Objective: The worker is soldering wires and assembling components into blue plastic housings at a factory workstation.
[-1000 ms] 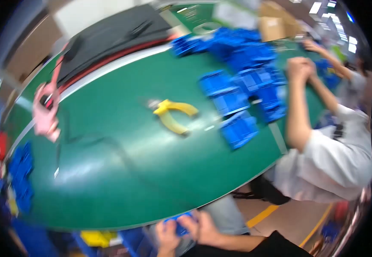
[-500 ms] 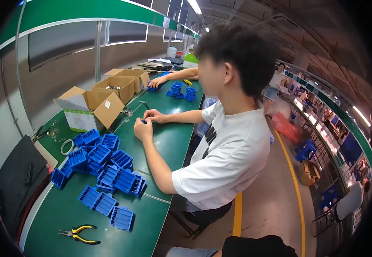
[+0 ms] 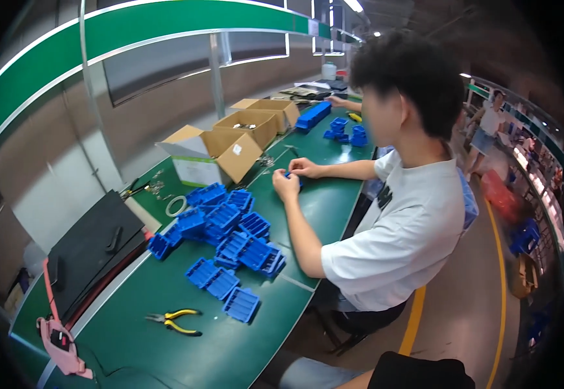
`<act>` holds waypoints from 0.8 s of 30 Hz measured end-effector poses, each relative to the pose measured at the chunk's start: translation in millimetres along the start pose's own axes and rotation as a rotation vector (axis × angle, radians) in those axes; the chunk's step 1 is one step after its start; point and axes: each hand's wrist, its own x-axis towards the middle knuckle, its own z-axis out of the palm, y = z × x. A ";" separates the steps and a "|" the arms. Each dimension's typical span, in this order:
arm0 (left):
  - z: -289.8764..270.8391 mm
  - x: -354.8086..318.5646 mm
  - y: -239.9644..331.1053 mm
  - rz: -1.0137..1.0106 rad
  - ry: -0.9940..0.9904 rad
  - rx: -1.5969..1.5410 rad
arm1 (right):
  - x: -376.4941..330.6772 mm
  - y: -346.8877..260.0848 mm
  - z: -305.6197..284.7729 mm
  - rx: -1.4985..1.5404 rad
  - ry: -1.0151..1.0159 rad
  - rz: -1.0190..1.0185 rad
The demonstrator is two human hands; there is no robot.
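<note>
Neither of my hands shows in the head view. Yellow-and-black handled pliers lie with handles apart on the green table. Beyond them is a heap of blue plastic battery holders, with several more, including a single holder, lying in front of it. A co-worker in a white shirt sits at the table's right edge. Both the co-worker's hands are around a small blue piece, mostly hidden by the fingers. A dark cloth-like shape and part of a bare limb show at the bottom edge.
Cardboard boxes stand beyond the heap, near a white tape ring. A black panel and a pink device with a cable are at the left. Farther back, another person's hand reaches toward a row of blue holders.
My view has swung left, so the table and co-worker sit farther right and the pink device has come in. At the far end, a long blue row is now uncovered by the other person's hand.
</note>
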 end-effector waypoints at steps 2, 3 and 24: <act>-17.6 -21.0 -24.4 -0.531 -0.108 -0.274 | 0.3 5.8 -8.6 0.014 -0.153 -0.030; -8.3 -12.1 12.4 -0.652 0.045 -0.559 | 0.7 10.5 -11.7 -0.151 -0.049 -0.180; -55.3 78.9 179.3 -0.238 -0.101 -0.573 | 73.3 -85.0 -6.4 -0.563 -0.527 -0.810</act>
